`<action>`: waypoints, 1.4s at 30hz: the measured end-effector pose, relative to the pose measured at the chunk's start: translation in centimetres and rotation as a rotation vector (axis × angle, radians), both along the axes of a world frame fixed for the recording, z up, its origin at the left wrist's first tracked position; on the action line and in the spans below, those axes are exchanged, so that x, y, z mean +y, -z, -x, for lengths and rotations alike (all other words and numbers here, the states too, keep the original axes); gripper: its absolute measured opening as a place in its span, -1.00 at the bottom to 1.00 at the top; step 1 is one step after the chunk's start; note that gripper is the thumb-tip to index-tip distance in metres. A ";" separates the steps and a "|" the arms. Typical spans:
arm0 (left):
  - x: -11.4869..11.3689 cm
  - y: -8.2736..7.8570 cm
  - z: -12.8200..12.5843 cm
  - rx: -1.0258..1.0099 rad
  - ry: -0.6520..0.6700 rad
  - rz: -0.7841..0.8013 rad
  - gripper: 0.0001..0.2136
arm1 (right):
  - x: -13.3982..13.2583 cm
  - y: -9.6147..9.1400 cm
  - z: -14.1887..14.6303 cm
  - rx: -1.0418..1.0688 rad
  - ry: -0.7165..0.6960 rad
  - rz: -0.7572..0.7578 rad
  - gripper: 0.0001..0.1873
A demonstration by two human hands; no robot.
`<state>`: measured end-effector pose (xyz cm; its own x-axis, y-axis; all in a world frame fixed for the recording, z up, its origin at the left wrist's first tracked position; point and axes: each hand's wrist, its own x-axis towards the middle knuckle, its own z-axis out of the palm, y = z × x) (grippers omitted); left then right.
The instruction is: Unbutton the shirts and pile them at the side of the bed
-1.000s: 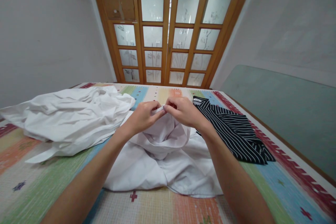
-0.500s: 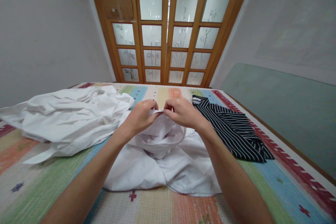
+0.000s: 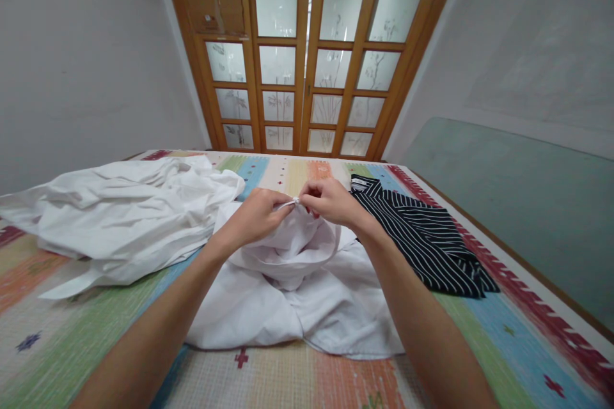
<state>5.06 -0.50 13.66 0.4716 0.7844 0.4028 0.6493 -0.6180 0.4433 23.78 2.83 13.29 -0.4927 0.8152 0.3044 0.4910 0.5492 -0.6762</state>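
Note:
A white shirt (image 3: 288,307) lies bunched on the bed right in front of me, part of it raised in the middle. My left hand (image 3: 261,212) pinches a thin edge of this cloth between thumb and fingers. Close beside it, almost touching, my right hand (image 3: 329,199) has its fingertips closed on the same edge. A small whitish bit, perhaps a button, shows between the two hands, too small to make out. Folds of the shirt hang below my fingers, and my forearms hide its sides.
Another crumpled white garment (image 3: 129,217) spreads out on the left. On the right lies a folded black shirt with white stripes (image 3: 422,230). Both rest on a colourful striped cover (image 3: 278,377). Beyond stand wooden doors with glass panes (image 3: 307,64); a greenish panel (image 3: 508,192) leans along the right wall.
My fingers have shifted slightly on the cloth edge, and the small whitish bit between them now shows. The garments lie nearly as before.

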 end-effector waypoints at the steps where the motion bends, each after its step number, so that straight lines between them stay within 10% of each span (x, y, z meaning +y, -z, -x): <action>1: -0.1 0.0 0.0 -0.002 0.017 0.004 -0.75 | 0.1 0.0 0.0 -0.037 0.025 -0.070 -0.87; 8: -1.7 -1.4 0.0 -0.051 0.104 -0.004 -0.76 | 1.4 0.7 -0.4 -0.139 0.197 -0.181 -0.89; 18: -0.7 -1.7 1.2 -0.404 -0.431 -0.381 -0.82 | 2.3 -0.5 -2.9 0.350 0.788 -0.551 -0.88; 22: -0.6 -1.0 0.3 -0.370 -0.338 -0.396 -0.87 | 1.0 -1.3 -2.2 0.391 0.685 -0.511 -0.90; 30: -1.1 -0.8 -0.3 -0.247 -0.290 -0.264 -0.84 | -0.5 -1.0 -1.0 -0.060 0.052 0.406 -0.49; 42: -1.3 -0.8 -0.3 0.028 -0.137 -0.448 -0.70 | -0.6 -0.9 -0.3 -0.085 -0.045 0.227 -0.71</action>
